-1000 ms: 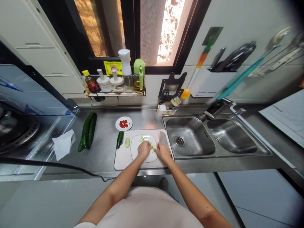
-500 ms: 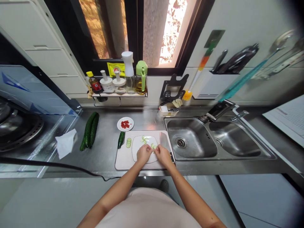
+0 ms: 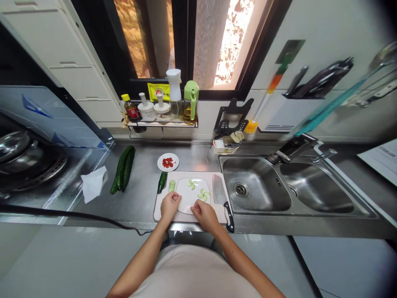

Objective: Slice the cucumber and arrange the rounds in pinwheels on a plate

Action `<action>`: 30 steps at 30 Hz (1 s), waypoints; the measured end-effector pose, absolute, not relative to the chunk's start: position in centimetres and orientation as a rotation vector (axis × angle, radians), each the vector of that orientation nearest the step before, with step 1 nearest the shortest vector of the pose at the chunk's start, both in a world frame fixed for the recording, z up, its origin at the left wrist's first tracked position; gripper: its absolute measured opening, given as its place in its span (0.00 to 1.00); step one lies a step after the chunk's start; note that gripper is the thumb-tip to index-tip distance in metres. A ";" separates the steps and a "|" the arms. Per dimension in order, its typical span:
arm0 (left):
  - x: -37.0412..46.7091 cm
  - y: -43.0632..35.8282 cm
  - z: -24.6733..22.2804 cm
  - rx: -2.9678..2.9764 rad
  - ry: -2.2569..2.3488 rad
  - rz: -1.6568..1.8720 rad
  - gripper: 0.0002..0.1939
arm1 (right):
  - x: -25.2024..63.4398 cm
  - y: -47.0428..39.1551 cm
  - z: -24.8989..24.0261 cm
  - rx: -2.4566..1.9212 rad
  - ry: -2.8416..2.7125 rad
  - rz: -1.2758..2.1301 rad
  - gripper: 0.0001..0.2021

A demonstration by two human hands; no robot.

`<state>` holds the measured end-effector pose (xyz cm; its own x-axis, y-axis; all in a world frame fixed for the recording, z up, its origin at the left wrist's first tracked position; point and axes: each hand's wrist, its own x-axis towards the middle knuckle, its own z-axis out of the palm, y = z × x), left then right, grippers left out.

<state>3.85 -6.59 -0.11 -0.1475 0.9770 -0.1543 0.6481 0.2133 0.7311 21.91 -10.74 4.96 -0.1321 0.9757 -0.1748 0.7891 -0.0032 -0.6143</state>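
plates: 2 | cucumber-slice pinwheels: 2 | cutting board: 1 | knife on board: 1 | sink basins: 2

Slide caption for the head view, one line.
Both hands at a white plate bearing two cucumber-slice pinwheels, knife blade alongside on the cutting board.

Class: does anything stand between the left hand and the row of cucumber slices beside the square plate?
Nothing visible does: the row of cucumber slices lies on the cutting board, just beyond the left hand.

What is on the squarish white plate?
Cucumber slices, arranged in two pinwheels, lie on the plate. The right hand covers part of its near-right edge; anything beneath is hidden.
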 end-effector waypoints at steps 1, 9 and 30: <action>3.0 -6.3 -0.2 1.480 1.936 0.667 0.09 | 21.6 -10.7 5.2 -1.817 -2.001 0.881 0.08; -0.3 -4.5 -0.5 1.402 2.199 0.489 0.12 | 19.0 -10.4 5.6 -1.705 -2.163 0.969 0.07; 2.3 -3.0 -1.4 1.459 2.185 0.546 0.05 | 19.2 -10.2 5.8 -1.731 -2.204 1.016 0.08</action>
